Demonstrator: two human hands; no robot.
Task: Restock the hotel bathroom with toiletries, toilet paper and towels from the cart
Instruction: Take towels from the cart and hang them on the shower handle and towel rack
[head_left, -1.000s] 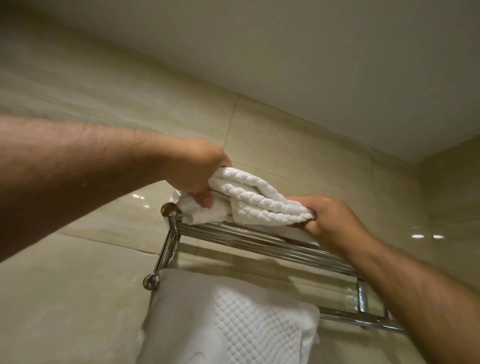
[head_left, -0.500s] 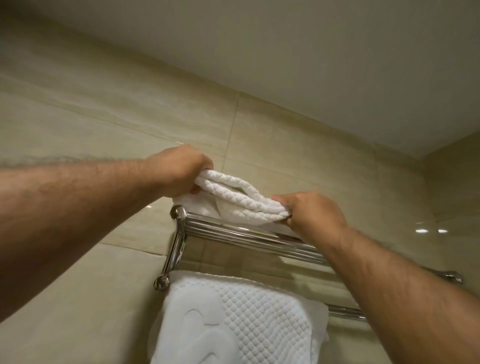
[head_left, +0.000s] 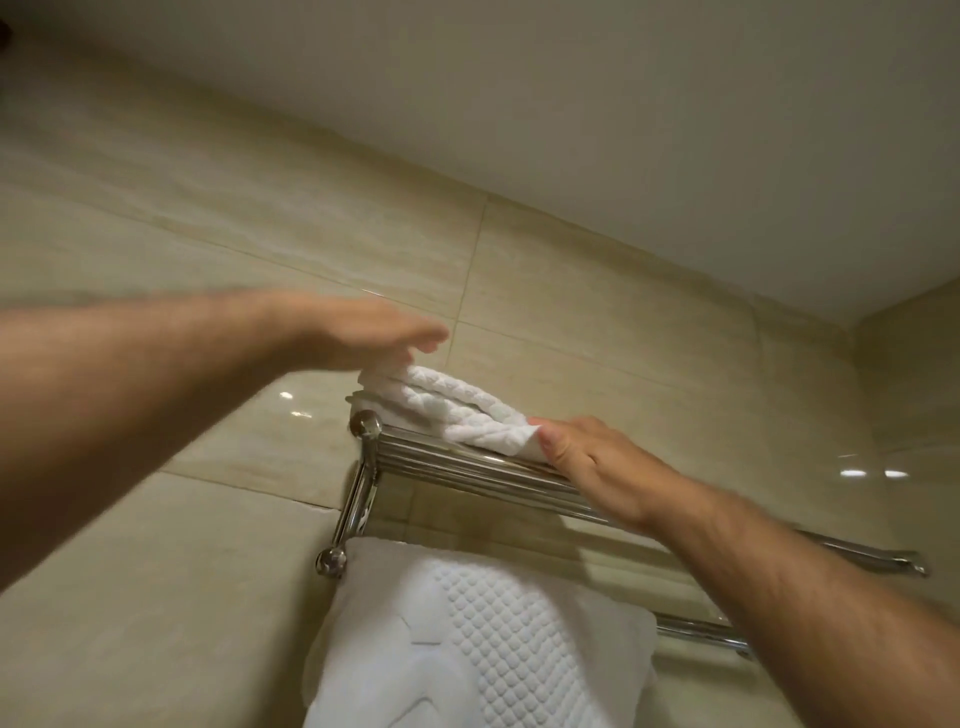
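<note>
Settling a folded white towel (head_left: 447, 410) on the top shelf of the chrome towel rack (head_left: 467, 465) is judged to be the step in hand. The towel is seen lying across the left end of the shelf bars, close to the tiled wall (head_left: 208, 519), with its layered fold turned toward the camera. The left hand (head_left: 358, 332) is held flat over the towel's left end, fingers straight and loose, gripping nothing. The right hand (head_left: 597, 467) is placed over the front bars at the towel's right end, with the thumb set against the loose corner. Its fingers are hidden behind the hand, so whether that corner is pinched or only nudged cannot be told. A second white towel (head_left: 493, 639), with a raised dot weave, is draped over the lower rail beneath. The towel part of the restocking is judged to be well advanced at this rack. For the next move, a light press on the stack and a squaring of the stray corner are called for, so that the edge is set flush with the bars and nothing overhangs. Both hands would then be freed for whatever is yet to be fetched from the cart, which is not in view.
</note>
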